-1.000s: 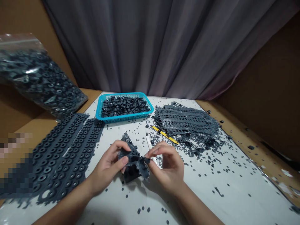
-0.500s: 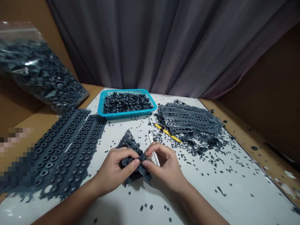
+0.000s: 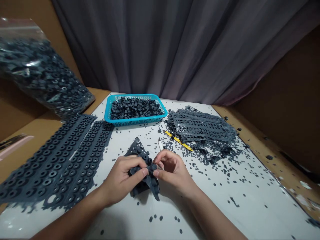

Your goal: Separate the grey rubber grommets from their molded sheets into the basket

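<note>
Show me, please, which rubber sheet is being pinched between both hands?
The small triangular rubber piece, gripped by the left hand and right hand; the flat sheets at left and the piled sheets at right lie untouched.

We've got a white table (image 3: 252,206) w/ a teal plastic basket (image 3: 136,123) of rubber rings at 12 o'clock, a heap of punched grey rubber sheets (image 3: 200,126) at 1, a yellow tool (image 3: 178,141) just below it, flat rubber sheets (image 3: 55,160) at 9 & loose rubber bits (image 3: 151,219) all over.
</note>
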Demonstrator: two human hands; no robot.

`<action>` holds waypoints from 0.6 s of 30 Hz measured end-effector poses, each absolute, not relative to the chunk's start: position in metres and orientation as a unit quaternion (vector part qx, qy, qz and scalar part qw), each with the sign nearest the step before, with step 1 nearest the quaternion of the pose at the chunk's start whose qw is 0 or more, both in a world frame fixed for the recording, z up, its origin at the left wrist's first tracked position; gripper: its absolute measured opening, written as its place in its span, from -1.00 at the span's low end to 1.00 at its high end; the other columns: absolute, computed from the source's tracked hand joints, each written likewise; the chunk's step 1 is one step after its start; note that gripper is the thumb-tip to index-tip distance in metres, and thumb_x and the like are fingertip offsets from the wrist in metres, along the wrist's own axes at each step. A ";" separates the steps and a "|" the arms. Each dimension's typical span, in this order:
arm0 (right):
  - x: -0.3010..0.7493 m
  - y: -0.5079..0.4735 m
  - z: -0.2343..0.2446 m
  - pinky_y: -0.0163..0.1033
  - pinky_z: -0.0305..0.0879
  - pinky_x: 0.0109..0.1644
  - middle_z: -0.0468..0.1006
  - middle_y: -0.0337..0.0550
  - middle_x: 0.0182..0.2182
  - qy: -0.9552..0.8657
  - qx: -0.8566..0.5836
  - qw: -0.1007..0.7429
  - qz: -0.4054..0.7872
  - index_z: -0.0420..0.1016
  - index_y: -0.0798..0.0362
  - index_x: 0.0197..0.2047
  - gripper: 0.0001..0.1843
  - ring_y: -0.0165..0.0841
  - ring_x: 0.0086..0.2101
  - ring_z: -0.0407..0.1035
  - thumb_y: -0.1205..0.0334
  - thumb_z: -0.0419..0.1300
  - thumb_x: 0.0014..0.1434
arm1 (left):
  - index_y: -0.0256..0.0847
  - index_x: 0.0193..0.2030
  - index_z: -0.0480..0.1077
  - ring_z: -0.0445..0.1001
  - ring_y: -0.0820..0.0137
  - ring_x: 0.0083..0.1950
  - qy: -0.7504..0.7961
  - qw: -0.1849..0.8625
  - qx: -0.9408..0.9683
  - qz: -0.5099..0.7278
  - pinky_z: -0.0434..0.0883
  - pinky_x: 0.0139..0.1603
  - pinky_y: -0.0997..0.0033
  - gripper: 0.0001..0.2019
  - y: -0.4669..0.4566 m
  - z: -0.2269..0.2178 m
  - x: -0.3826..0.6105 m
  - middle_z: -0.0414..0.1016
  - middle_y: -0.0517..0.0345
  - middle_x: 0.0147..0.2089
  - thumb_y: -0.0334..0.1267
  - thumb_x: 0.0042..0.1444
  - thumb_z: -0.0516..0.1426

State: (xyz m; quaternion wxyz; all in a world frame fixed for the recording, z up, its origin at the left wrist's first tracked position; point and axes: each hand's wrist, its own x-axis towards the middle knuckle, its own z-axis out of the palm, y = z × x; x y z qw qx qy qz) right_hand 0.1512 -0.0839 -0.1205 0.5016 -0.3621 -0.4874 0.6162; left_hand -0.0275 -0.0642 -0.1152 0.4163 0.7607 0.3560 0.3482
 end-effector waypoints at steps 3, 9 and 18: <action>0.150 -0.084 -0.119 -0.40 0.00 -0.50 0.23 -0.34 -0.56 -0.478 -0.347 0.503 0.631 0.37 0.08 -0.41 -0.74 -0.52 -0.54 0.10 0.29 0.38 -0.15 | -0.23 -0.52 0.38 0.33 0.44 -0.49 0.360 0.414 0.765 0.337 0.20 -0.44 0.48 -0.76 -0.064 -0.116 -0.028 0.37 0.21 -0.55 -0.28 0.13 0.04; 0.150 -0.083 -0.117 -0.38 -0.01 -0.47 0.26 -0.32 -0.55 -0.478 -0.343 0.507 0.630 0.37 0.08 -0.43 -0.77 -0.51 -0.51 0.09 0.33 0.36 -0.16 | -0.24 -0.52 0.35 0.31 0.48 -0.49 0.364 0.407 0.768 0.336 0.20 -0.44 0.50 -0.76 -0.064 -0.116 -0.029 0.34 0.24 -0.55 -0.26 0.14 0.03; 0.160 -0.083 -0.120 -0.38 -0.04 -0.50 0.22 -0.34 -0.56 -0.481 -0.331 0.502 0.638 0.41 0.07 -0.37 -0.80 -0.52 -0.55 0.03 0.33 0.32 -0.11 | -0.23 -0.50 0.31 0.23 0.52 -0.54 0.383 0.471 0.699 0.378 0.18 -0.50 0.55 -0.74 -0.060 -0.122 -0.037 0.29 0.29 -0.57 -0.20 0.17 0.01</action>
